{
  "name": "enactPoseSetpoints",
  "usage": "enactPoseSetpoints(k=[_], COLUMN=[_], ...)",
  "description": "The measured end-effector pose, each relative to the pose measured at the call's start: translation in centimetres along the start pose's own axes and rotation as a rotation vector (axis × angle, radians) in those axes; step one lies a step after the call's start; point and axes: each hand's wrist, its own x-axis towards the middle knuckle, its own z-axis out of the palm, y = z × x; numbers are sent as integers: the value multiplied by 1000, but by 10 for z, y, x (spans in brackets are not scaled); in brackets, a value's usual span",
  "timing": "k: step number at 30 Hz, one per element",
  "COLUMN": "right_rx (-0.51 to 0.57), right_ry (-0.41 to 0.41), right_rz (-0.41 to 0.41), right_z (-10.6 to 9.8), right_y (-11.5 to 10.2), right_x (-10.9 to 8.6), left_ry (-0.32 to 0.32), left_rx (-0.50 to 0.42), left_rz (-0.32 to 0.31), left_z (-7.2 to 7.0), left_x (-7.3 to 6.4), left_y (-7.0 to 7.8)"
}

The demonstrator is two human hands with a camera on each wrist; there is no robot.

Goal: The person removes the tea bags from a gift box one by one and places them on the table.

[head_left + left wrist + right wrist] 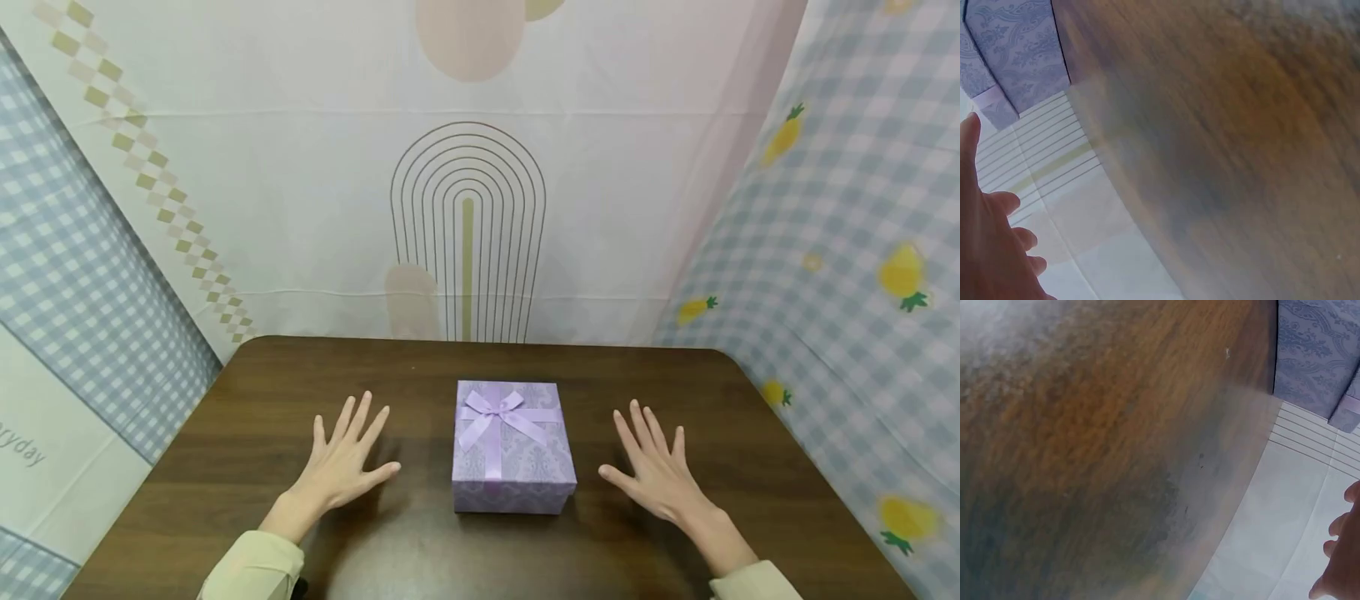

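Note:
A lavender gift box (517, 496) with a damask pattern stands on the brown wooden table, its lid on. A pale purple ribbon bow (498, 410) crosses the lid's top. To the left of the box, my left hand (337, 462) is spread palm down with straight fingers, apart from the box. My right hand (660, 471) mirrors it on the other side, fingers fanned and holding nothing. In the left wrist view the box's side (1019, 50) shows beyond the thumb. The right wrist view has the box's side (1313, 356) at its upper right corner.
The dark wooden table (300, 371) has rounded far corners. Behind it hangs a white cloth (315, 208) printed with arches. Blue checked cloths hang on the left (90, 208) and on the right (840, 317), the right one with yellow pineapples.

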Motion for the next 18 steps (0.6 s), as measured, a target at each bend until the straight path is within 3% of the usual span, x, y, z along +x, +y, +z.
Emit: enactPoseSetpoints(k=[5,10,13,18], right_rx=[20,102,208,465], right_ry=[9,9,15,2], right_rz=[-15,-28,-41,-68], right_z=[2,6,8,12], right_y=[1,1,2,1], right_x=[-1,-1,-2,-1], left_ry=[-12,-17,-16,-41], left_rx=[-5,-64,-145,-361], left_rz=[-8,-10,-3,16], left_z=[1,1,2,3], left_x=[0,0,1,5], left_y=[-1,-1,-1,2])
